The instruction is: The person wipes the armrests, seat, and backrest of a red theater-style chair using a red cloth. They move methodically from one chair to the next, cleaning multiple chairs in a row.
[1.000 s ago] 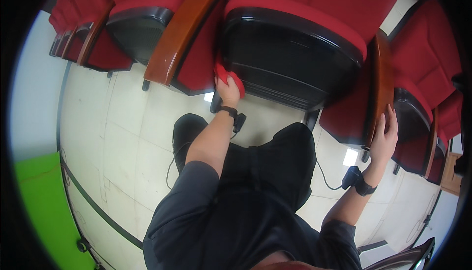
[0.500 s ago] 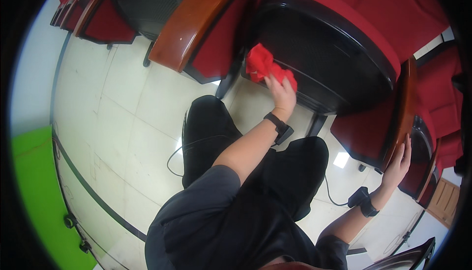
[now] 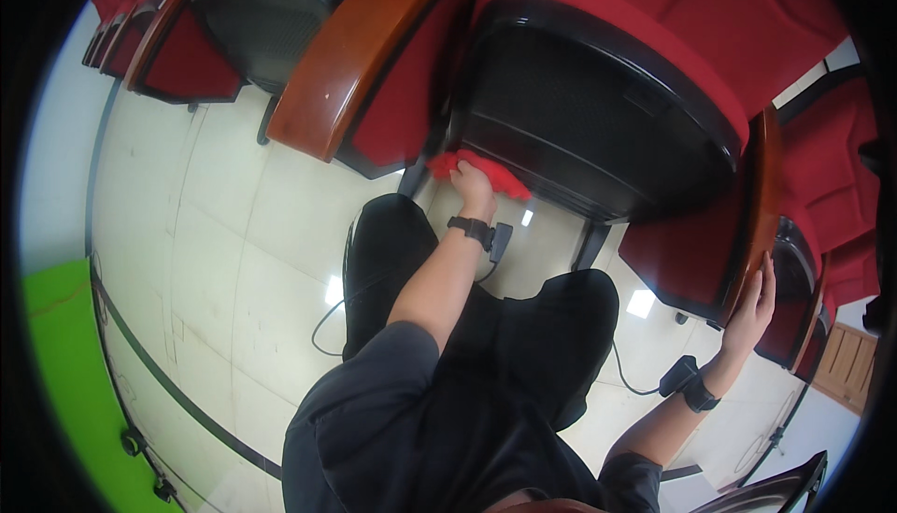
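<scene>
My left hand is closed on a bright red cloth, its fingertips partly hidden in the folds. The cloth is at the lower front edge of a tipped-up seat's black underside panel, slightly blurred. Whether it touches the panel there I cannot tell. On the right, my right hand lies with straight fingers along the front end of the chair's brown wooden armrest. Nothing shows in that hand. Red upholstery surrounds the panel's upper side.
Another wooden armrest juts out left of the panel. More red chairs continue to the left and right. Pale floor tiles lie below, with a bright green panel at far left. Cables run from black wrist devices.
My left hand has drawn the red cloth down and left, from the face of the black panel to its lower edge. My right hand stays on the armrest. The view has shifted slightly.
</scene>
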Action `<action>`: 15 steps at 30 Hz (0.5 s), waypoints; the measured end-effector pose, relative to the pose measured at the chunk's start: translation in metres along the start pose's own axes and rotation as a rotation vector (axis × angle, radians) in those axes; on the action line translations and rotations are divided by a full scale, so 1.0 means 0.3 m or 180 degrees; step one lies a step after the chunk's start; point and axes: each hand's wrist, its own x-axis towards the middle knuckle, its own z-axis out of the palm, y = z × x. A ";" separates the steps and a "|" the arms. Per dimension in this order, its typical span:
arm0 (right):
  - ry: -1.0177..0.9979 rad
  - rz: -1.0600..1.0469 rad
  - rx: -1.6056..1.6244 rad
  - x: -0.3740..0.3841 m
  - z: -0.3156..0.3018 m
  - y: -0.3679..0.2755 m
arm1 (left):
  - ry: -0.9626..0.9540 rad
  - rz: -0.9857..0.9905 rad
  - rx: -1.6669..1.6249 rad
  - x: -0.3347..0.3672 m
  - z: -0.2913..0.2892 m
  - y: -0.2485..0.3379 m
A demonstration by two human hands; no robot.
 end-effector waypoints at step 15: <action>0.0017 0.0004 0.0076 0.007 -0.010 0.025 | -0.0820 0.0168 0.0614 -0.219 0.110 0.105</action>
